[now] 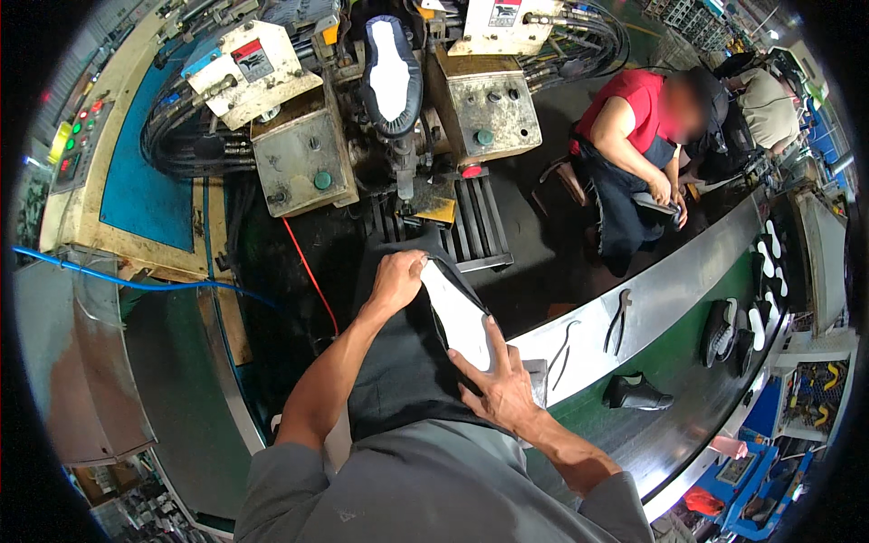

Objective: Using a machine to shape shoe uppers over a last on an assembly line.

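Note:
A black shoe upper with a white sole board (459, 317) lies sole up across my lap, slanting from upper left to lower right. Closed at its upper end, my left hand (398, 282) pinches the black edge beside the white board. At the lower end my right hand (502, 387) grips the shoe, its fingers spread over the white board; part of that end is hidden under the hand. Beyond my knees, a similar dark shoe with a white sole (391, 77) sits sole up in the machine (405, 172).
A metal ledge (665, 312) at right carries pincers (618, 322) and a thin hooked tool (566, 355). Beside it, a green conveyor belt (665, 443) bears a black shoe (637, 393) and several others farther off. A person in red (625, 118) works at upper right. A blue hose (136, 281) crosses at left.

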Action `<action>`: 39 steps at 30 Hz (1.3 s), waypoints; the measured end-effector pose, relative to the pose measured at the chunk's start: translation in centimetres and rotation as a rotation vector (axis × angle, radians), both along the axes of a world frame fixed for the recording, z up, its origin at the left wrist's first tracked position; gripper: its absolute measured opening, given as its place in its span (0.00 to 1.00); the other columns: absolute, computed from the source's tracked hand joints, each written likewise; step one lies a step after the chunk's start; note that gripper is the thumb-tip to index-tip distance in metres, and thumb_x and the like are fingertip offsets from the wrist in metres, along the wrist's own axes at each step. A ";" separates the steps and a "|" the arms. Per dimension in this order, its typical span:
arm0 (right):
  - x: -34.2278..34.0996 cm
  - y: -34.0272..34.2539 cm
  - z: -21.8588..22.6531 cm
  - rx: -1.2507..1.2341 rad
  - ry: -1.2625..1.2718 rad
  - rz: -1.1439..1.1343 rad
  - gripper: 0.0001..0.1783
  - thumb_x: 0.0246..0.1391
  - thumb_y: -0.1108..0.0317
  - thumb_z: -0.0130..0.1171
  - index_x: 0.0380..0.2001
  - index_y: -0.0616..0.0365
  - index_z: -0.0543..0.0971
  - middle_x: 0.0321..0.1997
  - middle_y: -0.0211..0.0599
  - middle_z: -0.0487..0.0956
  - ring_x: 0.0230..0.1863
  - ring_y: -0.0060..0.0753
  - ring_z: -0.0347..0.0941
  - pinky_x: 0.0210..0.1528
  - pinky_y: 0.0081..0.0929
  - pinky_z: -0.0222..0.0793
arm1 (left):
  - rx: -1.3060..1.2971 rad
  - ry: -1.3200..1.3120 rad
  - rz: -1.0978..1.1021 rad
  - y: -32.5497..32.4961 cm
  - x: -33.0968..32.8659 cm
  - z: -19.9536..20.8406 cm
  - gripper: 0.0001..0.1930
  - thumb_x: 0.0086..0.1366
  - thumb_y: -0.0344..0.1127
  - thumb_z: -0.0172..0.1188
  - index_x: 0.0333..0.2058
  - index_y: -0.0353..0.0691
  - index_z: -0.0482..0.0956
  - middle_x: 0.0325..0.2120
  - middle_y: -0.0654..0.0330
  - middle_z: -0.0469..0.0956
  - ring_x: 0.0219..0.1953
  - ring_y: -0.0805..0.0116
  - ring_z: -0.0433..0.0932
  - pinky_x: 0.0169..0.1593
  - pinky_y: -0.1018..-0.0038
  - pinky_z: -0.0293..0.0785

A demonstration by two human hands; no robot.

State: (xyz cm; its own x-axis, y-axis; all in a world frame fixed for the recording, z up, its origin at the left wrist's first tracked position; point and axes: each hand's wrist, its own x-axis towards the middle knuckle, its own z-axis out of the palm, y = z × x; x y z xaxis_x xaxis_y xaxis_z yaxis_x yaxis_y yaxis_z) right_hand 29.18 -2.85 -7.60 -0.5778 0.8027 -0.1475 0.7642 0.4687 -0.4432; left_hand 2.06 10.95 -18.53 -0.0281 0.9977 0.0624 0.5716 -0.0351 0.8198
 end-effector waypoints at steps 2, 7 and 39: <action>0.0 0.9 0.3 -0.027 0.011 -0.005 0.42 0.57 0.56 0.75 0.75 0.22 0.74 0.87 0.65 0.40 0.65 0.81 0.69 0.53 0.60 0.86 | 0.033 -0.029 0.013 0.8 -0.4 -0.5 0.10 0.74 0.33 0.60 0.43 0.33 0.86 0.36 0.39 0.85 0.43 0.34 0.85 0.46 0.50 0.79; 1.0 2.7 1.5 -0.090 0.159 -0.114 0.38 0.57 0.55 0.75 0.72 0.31 0.79 0.86 0.68 0.44 0.72 0.84 0.65 0.65 0.63 0.80 | -0.323 -0.422 -0.090 5.2 -3.3 -0.3 0.17 0.79 0.45 0.59 0.42 0.34 0.85 0.33 0.55 0.84 0.39 0.64 0.82 0.46 0.62 0.76; -22.9 34.5 6.8 0.634 0.211 -0.111 0.41 0.59 0.50 0.74 0.74 0.44 0.75 0.83 0.72 0.50 0.77 0.81 0.56 0.76 0.62 0.62 | -0.214 -1.420 0.467 -7.8 -13.6 10.4 0.46 0.76 0.74 0.48 0.69 0.34 0.71 0.47 0.44 0.86 0.41 0.50 0.89 0.43 0.57 0.87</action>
State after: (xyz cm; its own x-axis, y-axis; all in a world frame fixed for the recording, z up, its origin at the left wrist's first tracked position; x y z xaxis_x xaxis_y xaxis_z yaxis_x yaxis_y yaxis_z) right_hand 6.25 31.70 -0.82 -0.4514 0.7529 0.4790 0.7500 0.6109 -0.2535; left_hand -11.58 3.19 -8.11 -0.2461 0.8688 -0.4297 -0.7513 0.1091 0.6509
